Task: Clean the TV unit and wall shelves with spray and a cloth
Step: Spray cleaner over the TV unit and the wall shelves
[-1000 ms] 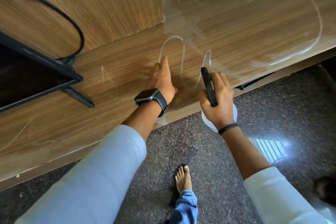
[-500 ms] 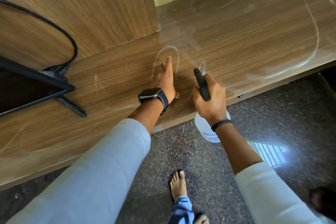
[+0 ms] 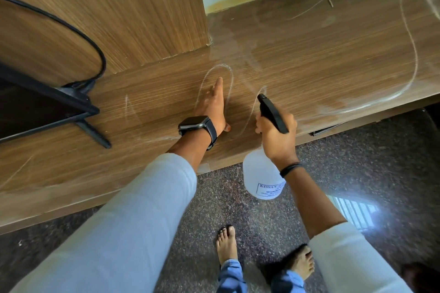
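Right hand (image 3: 277,135) fingers wrapped round translucent white plastic spray bottle (image 3: 263,177), black nozzle over front edge. Left hand (image 3: 213,106) flat, fingers extended, on brown wood-grain TV unit (image 3: 309,59). Dusty streaks remain; no cloth visible; wiping judged outstanding.

- Bright, even daylight throughout.
- Window glare patch (image 3: 354,211) on the polished floor (image 3: 381,162), near right.
- Soft sheen across the wooden top (image 3: 309,59).
- Wide-angle bending and sleeve blur at the edges.
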Action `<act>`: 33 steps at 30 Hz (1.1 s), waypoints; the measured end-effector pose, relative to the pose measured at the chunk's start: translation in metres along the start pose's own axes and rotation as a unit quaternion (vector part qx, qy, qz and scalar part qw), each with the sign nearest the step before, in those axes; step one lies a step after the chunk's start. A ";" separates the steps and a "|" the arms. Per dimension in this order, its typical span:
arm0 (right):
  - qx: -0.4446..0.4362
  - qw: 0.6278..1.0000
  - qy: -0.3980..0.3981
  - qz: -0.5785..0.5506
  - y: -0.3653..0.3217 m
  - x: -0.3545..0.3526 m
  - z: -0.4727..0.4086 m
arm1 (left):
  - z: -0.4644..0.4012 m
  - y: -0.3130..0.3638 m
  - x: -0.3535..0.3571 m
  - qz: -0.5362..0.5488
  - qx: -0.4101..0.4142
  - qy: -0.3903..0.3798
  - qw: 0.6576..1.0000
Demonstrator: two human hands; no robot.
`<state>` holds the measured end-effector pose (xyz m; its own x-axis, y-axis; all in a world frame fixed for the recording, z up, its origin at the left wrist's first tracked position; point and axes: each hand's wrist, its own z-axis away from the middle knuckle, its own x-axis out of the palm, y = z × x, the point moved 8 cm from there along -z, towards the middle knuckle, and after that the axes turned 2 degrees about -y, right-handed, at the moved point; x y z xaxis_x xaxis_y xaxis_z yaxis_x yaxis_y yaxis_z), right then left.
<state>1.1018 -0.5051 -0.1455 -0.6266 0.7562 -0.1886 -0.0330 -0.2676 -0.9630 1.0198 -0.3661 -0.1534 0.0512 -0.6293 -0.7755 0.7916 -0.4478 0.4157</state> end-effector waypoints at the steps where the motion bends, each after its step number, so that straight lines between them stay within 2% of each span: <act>1: 0.017 1.000 -0.008 -0.024 -0.001 -0.003 0.000 | 0.000 0.000 0.000 0.002 0.001 -0.001 1.000; 4: 0.031 0.989 -0.070 -0.129 -0.022 -0.005 0.002 | -0.001 -0.004 0.001 0.013 -0.002 -0.005 1.000; 8: 0.154 0.922 -0.086 -0.345 -0.017 -0.010 -0.008 | -0.001 -0.005 0.001 0.018 0.000 -0.004 1.000; 10: 0.184 0.915 -0.097 -0.347 -0.015 -0.008 -0.016 | -0.001 -0.006 0.001 0.014 -0.003 -0.004 1.000; 12: 0.205 0.924 -0.095 -0.309 -0.013 -0.002 -0.025 | 0.001 -0.006 0.000 0.009 -0.006 -0.005 1.000; 18: 0.264 0.899 -0.029 -0.347 -0.008 0.017 -0.041 | 0.003 -0.006 -0.002 -0.004 -0.020 0.005 1.000; 22: 0.276 0.895 -0.060 -0.345 -0.004 0.026 -0.045 | 0.001 -0.007 -0.004 -0.023 -0.006 0.026 0.999; 26: 0.272 0.900 -0.042 -0.339 -0.004 0.028 -0.053 | -0.001 -0.009 -0.003 -0.020 -0.002 0.023 1.000; 33: 0.292 0.886 -0.030 -0.358 -0.001 0.034 -0.058 | -0.002 -0.010 -0.002 -0.007 -0.002 0.019 1.000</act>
<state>1.1257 -0.4445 -0.1617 -0.3216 0.8283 0.4588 -0.8259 -0.0083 -0.5638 1.0128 -0.3586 -0.1569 0.0626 -0.5988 -0.7985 0.7947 -0.4541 0.4029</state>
